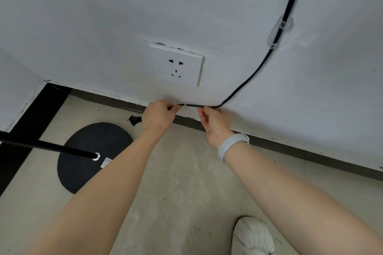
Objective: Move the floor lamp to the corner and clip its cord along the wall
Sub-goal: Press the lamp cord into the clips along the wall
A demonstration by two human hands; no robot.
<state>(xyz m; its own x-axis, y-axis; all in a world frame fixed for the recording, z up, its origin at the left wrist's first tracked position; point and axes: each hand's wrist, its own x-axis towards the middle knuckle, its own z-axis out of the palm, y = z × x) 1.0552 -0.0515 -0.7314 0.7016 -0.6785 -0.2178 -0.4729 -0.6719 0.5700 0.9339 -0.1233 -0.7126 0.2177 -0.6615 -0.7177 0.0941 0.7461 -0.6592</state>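
The floor lamp's round black base (87,147) sits on the concrete floor near the corner at the left, and its black pole (47,145) slants out to the left edge. The black cord (267,56) runs down the white wall from the top right through a clear clip (280,32), then bends left along the wall's foot. A small clear clip (185,105) sits on the cord between my hands. My left hand (158,117) pinches the cord left of it. My right hand (215,122) pinches the cord right of it. The black plug (134,120) lies on the floor beside my left hand.
A white wall socket (178,66) is set just above my hands, with nothing plugged in. A dark skirting strip (290,149) lines the wall's foot. A black vertical strip (31,122) marks the corner. My white shoe (251,236) stands at the bottom right.
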